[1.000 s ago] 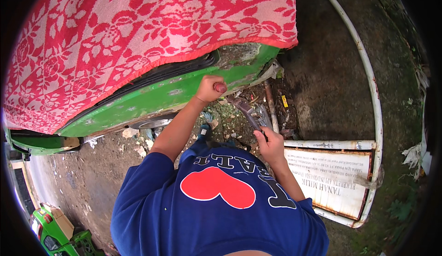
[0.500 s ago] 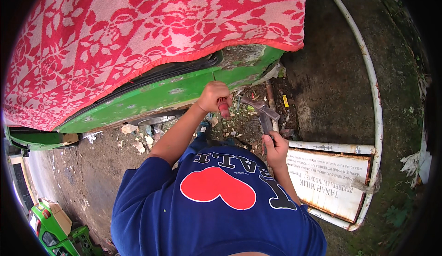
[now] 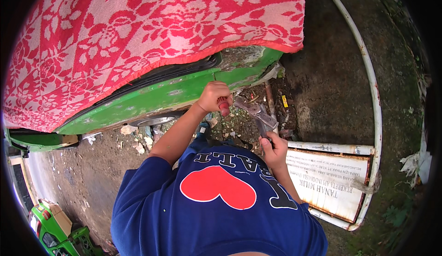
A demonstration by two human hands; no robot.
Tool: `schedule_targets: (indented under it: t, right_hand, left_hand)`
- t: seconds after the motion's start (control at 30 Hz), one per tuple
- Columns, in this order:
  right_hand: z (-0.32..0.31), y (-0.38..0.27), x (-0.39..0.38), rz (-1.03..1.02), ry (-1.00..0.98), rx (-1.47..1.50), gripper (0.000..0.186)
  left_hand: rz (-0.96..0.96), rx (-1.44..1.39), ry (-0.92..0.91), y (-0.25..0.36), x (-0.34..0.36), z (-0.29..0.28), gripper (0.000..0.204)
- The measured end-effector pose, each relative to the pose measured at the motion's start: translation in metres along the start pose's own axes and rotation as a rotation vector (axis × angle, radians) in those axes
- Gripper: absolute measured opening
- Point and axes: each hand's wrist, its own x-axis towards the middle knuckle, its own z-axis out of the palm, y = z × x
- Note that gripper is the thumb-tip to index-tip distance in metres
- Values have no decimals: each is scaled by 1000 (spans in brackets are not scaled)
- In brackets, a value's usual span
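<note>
1. Far left, low down, a green vehicle (image 3: 49, 228) stands on the ground (image 3: 99, 182).
2. Across from it, a red-and-pink floral cloth (image 3: 152, 30) drapes over a scuffed green car body (image 3: 172, 84), with a wheel (image 3: 159, 119) showing underneath.
3. Here are my left fingers (image 3: 216, 92), curled snugly around a red-handled tool (image 3: 224, 109), butt towards me, its far end hidden behind my fist.
4. Just right of that butt, the head of my hammer (image 3: 258, 113) hangs tilted; I can't tell whether they touch.
5. Below the head, my right fingers (image 3: 279, 141) are wrapped closed around the hammer's handle.
6. A small yellow scrap (image 3: 285, 101) lies beyond.
7. Far right: a white signboard (image 3: 329, 182), rust-edged, beside a curving white pipe (image 3: 369, 71).
</note>
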Motion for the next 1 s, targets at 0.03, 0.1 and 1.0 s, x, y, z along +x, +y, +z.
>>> schedule_targets:
  t: [0.03,0.1,1.0]
  right_hand:
    - [-1,-3,1,-26,-13,-8,25]
    - [4,-12,8,-29,-28,-94,25]
    - [0,0,-3,105,-6,66,25]
  left_hand:
    - [-1,9,-1,-1,0,1,27]
    - [28,-48,20,-2,2,3,31]
    - [-50,-87,53,6,-1,1,29]
